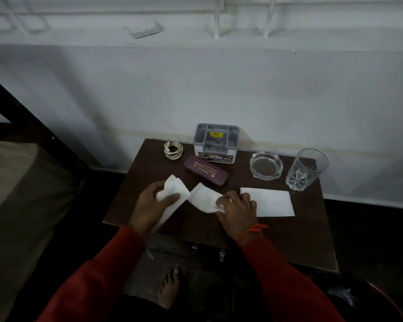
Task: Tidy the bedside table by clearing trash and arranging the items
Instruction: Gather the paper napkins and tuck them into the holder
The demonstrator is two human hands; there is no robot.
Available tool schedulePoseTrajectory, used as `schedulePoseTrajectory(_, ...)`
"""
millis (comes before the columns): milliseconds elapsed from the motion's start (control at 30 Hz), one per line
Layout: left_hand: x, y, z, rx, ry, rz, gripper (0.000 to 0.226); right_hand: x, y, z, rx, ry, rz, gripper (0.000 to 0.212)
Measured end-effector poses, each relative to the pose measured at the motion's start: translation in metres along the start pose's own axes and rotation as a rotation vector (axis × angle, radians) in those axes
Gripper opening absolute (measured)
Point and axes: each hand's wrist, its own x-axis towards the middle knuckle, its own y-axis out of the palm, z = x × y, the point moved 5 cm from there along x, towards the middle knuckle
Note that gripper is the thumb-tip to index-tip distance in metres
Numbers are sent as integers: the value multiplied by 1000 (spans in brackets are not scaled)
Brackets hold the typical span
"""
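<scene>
On the dark wooden bedside table, my left hand grips a white tissue that hangs down past the table's front edge. My right hand pinches a second crumpled white tissue lying on the tabletop. Just right of that hand lies a third tissue, flat and folded. Behind the tissues sit a maroon spectacle case, a coiled white cable, a grey organiser box, a glass ashtray and an upright drinking glass.
The table stands against a white wall. A bed with a dark frame lies to the left. My bare foot is on the floor in front of the table. A red chair edge shows at lower right.
</scene>
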Motion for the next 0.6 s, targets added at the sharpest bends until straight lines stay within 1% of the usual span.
schedulePoseTrajectory(67, -25, 16, 11, -432, -209, -13, 25, -1, -1, 2, -7, -15, -13, 29)
schedulePoseTrajectory(100, -35, 22, 16, -574, -282, -21, 22, 0, -1, 2, 2, -17, -7, 30)
schedulePoseTrajectory(133, -40, 26, 23, -643, -333, -53, 21, 0, -3, 2, 48, -6, -13, 29)
schedulePoseTrajectory(167, -42, 29, 30, -667, -368, -97, 21, 0, -7, 0, 150, 24, -31, 29)
schedulePoseTrajectory(267, -39, 34, 36, -613, -388, -222, 21, 1, -23, -8, 666, 125, -153, 22)
schedulePoseTrajectory(300, -38, 38, 34, -601, -398, -243, 24, 0, -28, -8, 765, 122, -191, 20)
schedulePoseTrajectory(367, -34, 48, 26, -637, -395, -223, 25, -3, -36, -1, 788, 49, -242, 18)
schedulePoseTrajectory(467, -31, 67, 7, -692, -342, -179, 27, -9, -44, 17, 743, -124, -317, 20)
schedulePoseTrajectory(500, -32, 71, 2, -742, -342, -182, 35, -10, -43, 22, 705, -182, -312, 21)
schedulePoseTrajectory(533, -33, 76, -2, -826, -358, -124, 50, -11, -40, 28, 650, -240, -268, 24)
schedulePoseTrajectory(567, -37, 81, -7, -927, -375, -12, 64, -13, -36, 34, 586, -298, -198, 29)
schedulePoseTrajectory(600, -40, 83, -10, -1008, -381, 97, 74, -14, -33, 38, 535, -340, -128, 35)
